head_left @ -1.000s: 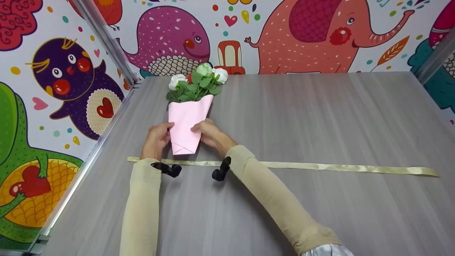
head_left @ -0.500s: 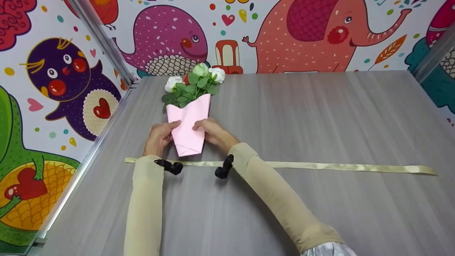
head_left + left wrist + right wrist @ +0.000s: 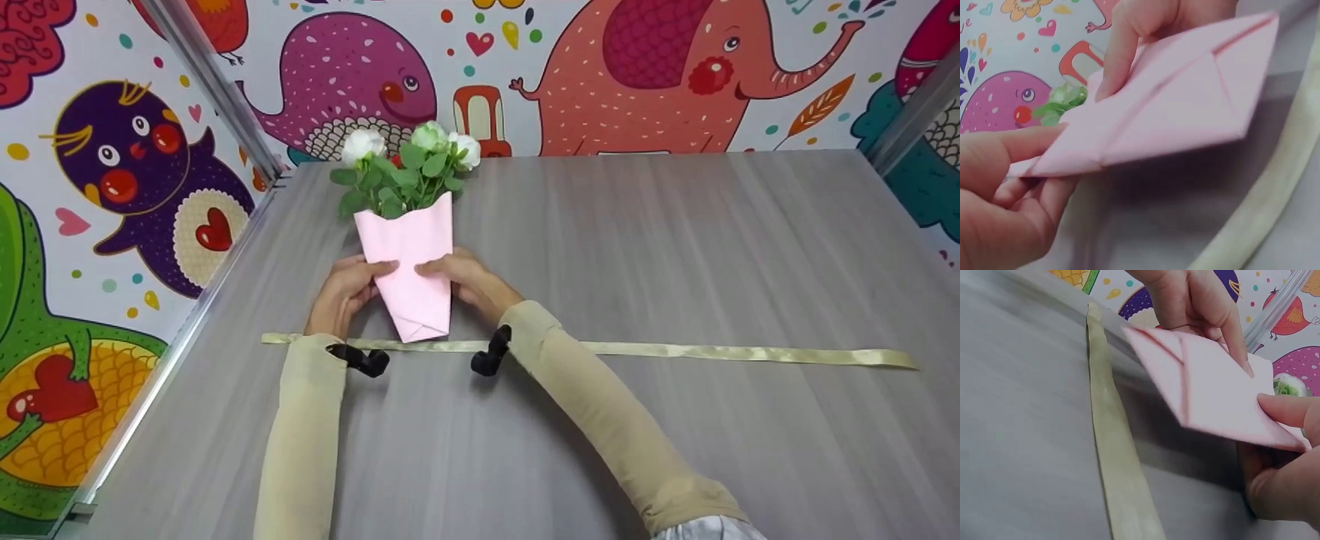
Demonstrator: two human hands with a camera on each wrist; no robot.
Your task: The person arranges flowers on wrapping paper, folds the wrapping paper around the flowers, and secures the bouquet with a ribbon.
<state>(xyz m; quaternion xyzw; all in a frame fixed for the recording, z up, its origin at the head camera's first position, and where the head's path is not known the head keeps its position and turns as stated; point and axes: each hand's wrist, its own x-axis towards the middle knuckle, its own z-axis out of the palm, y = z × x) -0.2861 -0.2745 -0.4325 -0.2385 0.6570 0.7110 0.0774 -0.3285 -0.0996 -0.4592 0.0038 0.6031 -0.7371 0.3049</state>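
A bouquet of white and pale green flowers [image 3: 430, 138] with green leaves stands out of a folded pink wrapper [image 3: 412, 247]. My left hand [image 3: 346, 289] grips the wrapper's left side, thumb on the front face and fingers behind. On the opposite side my right hand [image 3: 472, 281] pinches it the same way, thumb across the front. Both wrist views show the wrapper [image 3: 1174, 101] held above the table, its folded bottom end towards me. Beneath and in front of it lies a pale gold ribbon [image 3: 675, 350], stretched sideways across the table. A bit of red shows among the leaves.
The grey wood-patterned table [image 3: 637, 247] reaches back to a wall with cartoon animals [image 3: 652, 82]. A metal frame rail [image 3: 202, 82] stands at the left back corner. Black wrist mounts [image 3: 491, 351] sit over the ribbon's line.
Both hands have brought the bouquet slightly right and nearer to me, and its bottom end now overlaps the ribbon. The thumbs have slid further onto the wrapper's front. The flowers have spread apart.
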